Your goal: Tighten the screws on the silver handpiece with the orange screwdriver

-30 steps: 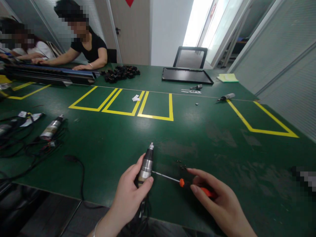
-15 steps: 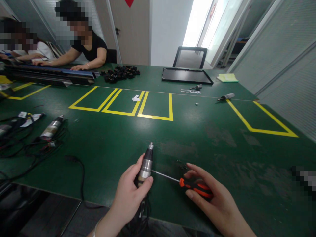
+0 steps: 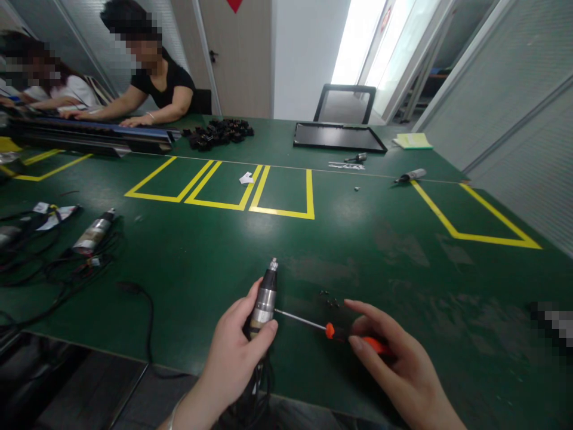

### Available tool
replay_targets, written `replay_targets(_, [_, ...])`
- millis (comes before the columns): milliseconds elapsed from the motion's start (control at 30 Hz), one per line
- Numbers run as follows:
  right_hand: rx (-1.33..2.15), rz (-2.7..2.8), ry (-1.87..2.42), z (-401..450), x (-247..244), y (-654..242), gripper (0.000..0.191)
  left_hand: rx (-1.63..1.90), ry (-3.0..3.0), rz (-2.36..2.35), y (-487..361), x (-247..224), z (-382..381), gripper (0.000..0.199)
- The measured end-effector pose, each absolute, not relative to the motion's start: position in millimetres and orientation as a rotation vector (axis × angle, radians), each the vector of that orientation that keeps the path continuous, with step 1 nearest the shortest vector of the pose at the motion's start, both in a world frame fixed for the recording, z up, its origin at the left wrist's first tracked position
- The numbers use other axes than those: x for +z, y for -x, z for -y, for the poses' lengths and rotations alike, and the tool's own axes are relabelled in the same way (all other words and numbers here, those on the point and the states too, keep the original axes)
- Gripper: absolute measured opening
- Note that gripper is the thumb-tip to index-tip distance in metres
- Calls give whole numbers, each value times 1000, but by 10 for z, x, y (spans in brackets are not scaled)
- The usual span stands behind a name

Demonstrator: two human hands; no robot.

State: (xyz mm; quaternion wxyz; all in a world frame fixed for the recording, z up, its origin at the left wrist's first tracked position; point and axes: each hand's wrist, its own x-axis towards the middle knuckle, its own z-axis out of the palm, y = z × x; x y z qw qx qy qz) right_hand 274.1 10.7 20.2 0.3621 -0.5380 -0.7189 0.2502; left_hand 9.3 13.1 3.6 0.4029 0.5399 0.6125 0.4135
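Observation:
My left hand point(image 3: 244, 346) is wrapped around the silver and black body of an electric screwdriver point(image 3: 265, 303), its nose pointing up and away from me. A hand screwdriver point(image 3: 330, 331) with an orange and black handle is gripped in my right hand point(image 3: 394, 352). The thin metal shaft point(image 3: 299, 319) points left, and its tip meets the side of the electric screwdriver's body. My right index finger is stretched out beside several small dark screws point(image 3: 331, 301) on the green table point(image 3: 215, 251). Below my left hand hangs a bundle of dark cable point(image 3: 250, 394).
At left lie another electric screwdriver point(image 3: 94, 232) and tangled black cables point(image 3: 58, 263). Yellow tape point(image 3: 282, 212) marks rectangles on the table. Farther back are a pile of black parts point(image 3: 219, 134), a black frame panel point(image 3: 338, 137) and two people at long dark strips point(image 3: 89, 134).
My right hand has slid a little back to the right along the screwdriver's handle, its index finger straighter. My left hand and the electric screwdriver stay in place.

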Motion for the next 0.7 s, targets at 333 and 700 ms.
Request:
replay_targets(333, [647,1823,1406,-128,246,-2703,43,1040,-1376,-1540,-92,55,-134,60])
replay_targets(700, [825,1874,1497,-109,250,-2719,37,1034,-1383,-1547,-86,26,-110,62])
